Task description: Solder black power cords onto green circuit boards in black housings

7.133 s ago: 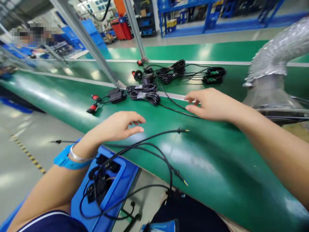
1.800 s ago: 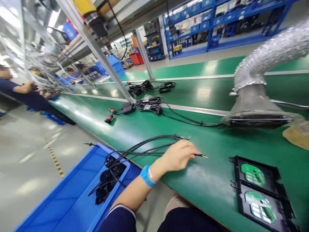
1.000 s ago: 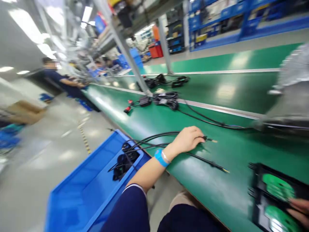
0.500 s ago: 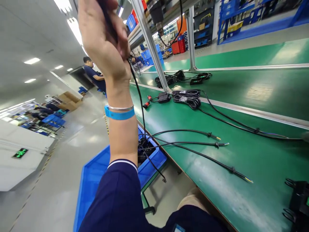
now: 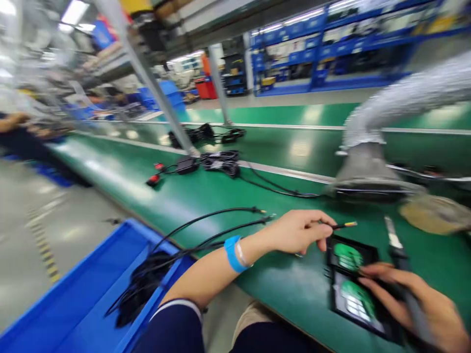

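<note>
My left hand [image 5: 300, 233] is closed over the green bench, pinching a black cable [image 5: 340, 226] near its stripped end, where a yellow wire tip shows. Just right of those fingertips lies a black frame [image 5: 331, 294] with two round green circuit boards, the upper board [image 5: 348, 257] and the lower board [image 5: 356, 296]. My right hand [image 5: 419, 304] is at the frame's right side, thumb and forefinger nearly together by the boards. A dark, blurred length crosses its palm; its kind is unclear. Beyond that hand is a tool [image 5: 395, 242] with a silvery tip and dark handle.
At left, a blue bin [image 5: 91, 289] contains black cables [image 5: 143, 282], some reaching onto the bench [image 5: 294, 279]. A coiled cable [image 5: 222, 162] lies behind. A grey extraction hood [image 5: 371, 171] hangs at right, near a yellowish round object [image 5: 434, 214]. A metal post [image 5: 158, 88] rises from the bench.
My view has swung right. My left hand has come down from high up to the bench, holding the cable by its end. My right hand and the whole frame with green boards now show.
</note>
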Available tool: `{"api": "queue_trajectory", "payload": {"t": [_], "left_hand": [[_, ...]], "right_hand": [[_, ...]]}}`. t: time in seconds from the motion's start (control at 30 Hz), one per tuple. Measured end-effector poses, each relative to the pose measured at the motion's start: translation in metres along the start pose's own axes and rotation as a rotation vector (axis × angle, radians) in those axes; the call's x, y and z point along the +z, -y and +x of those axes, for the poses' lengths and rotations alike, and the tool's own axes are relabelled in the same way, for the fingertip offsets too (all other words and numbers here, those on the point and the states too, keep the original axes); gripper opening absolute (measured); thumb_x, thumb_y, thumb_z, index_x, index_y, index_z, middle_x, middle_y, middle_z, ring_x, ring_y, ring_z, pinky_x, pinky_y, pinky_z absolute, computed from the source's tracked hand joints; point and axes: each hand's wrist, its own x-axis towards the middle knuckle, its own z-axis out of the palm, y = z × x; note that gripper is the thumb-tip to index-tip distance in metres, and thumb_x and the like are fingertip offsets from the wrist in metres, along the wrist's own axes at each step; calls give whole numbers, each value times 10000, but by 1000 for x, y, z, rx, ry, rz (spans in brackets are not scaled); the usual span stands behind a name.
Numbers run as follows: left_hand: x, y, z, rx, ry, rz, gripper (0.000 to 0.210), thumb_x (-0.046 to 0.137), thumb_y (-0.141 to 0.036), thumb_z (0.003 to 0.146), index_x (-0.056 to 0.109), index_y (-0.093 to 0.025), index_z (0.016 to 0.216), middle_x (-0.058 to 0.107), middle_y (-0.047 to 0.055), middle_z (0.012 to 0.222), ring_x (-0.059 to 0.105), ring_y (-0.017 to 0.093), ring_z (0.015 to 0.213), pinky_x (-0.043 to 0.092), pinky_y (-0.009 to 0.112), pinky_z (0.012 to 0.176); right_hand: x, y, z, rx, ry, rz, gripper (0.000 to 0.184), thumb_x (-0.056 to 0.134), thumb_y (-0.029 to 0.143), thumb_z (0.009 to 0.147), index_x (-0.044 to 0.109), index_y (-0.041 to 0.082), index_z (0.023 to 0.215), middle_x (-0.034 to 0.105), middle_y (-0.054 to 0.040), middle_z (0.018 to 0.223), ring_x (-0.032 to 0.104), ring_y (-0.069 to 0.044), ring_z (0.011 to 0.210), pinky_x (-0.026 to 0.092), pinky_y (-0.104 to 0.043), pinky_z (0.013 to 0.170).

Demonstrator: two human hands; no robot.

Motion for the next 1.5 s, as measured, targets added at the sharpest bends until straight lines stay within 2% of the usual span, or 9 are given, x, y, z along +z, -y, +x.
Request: {"api": "queue_trajectory", "payload": {"t": [0.2, 0.37, 0.5, 0.73, 0.87, 1.0, 1.1, 1.3, 1.5], "left_hand": [[34, 4, 12, 95, 22, 366, 183, 566, -251, 848, 596, -203, 1022, 641, -6, 857, 572, 124, 697, 421, 225, 628], [44, 29, 18, 81, 13, 411, 192, 598, -230, 813, 543, -194, 993, 601, 15, 946, 545, 137, 752, 442, 247, 670], [47, 23, 21, 109, 9, 412, 180, 609, -211, 793, 518, -187, 947, 554, 0, 878, 494, 120, 703, 416, 246, 653], [47, 6, 41, 20, 64, -89, 265, 648, -352, 761, 587, -158, 930, 476, -44, 651, 411, 72, 534, 348, 198, 482], [51, 15, 51, -171, 56, -403, 347, 687, -433, 728, 609, -131, 881, 546, -11, 689, 476, 70, 484, 375, 172, 368], [51, 20, 55, -360, 217, -677, 374, 735, -440, 672, 595, -125, 818, 614, 33, 772, 562, 88, 491, 362, 147, 304], [49, 20, 55, -381, 261, -721, 356, 775, -391, 646, 580, -123, 776, 611, 20, 747, 544, 63, 460, 357, 127, 304], [52, 22, 51, -272, 159, -651, 321, 768, -371, 687, 571, -139, 789, 545, -29, 617, 516, 63, 490, 403, 126, 351], [54, 22, 49, -305, 271, -699, 341, 737, -404, 724, 560, -120, 787, 588, 9, 732, 522, 43, 448, 351, 122, 329]], "right_hand": [[-6, 3, 0, 29, 8, 54, 203, 644, 181, 818, 471, 239, 906, 691, 0, 861, 694, -144, 782, 599, -242, 705], [-7, 18, 2, 183, -79, 44, 269, 637, 200, 812, 450, 227, 1003, 672, -43, 950, 678, -154, 857, 578, -276, 758], [-10, 32, 16, 268, -121, 39, 188, 590, 163, 839, 480, 235, 973, 651, -13, 861, 661, -132, 788, 551, -249, 716], [-11, 38, 36, 282, -286, 175, 226, 597, 138, 830, 472, 227, 996, 579, -6, 872, 616, -122, 757, 523, -258, 677], [-3, 39, 40, 295, -313, 145, 214, 591, 129, 837, 474, 224, 990, 588, 2, 864, 606, -96, 706, 513, -221, 640], [3, 39, 40, 259, -315, 184, 200, 557, 96, 849, 465, 221, 975, 587, 9, 856, 625, -92, 731, 520, -200, 644], [4, 37, 38, 229, -328, 277, 237, 548, 66, 845, 461, 226, 997, 584, 8, 873, 631, -95, 749, 533, -210, 655], [7, 38, 32, 290, -320, 283, 289, 583, 73, 824, 480, 232, 1043, 601, -7, 886, 640, -121, 803, 544, -241, 694], [5, 41, 36, 307, -313, 375, 286, 542, 55, 838, 472, 225, 1057, 613, -4, 886, 614, -79, 682, 533, -201, 612]]}}
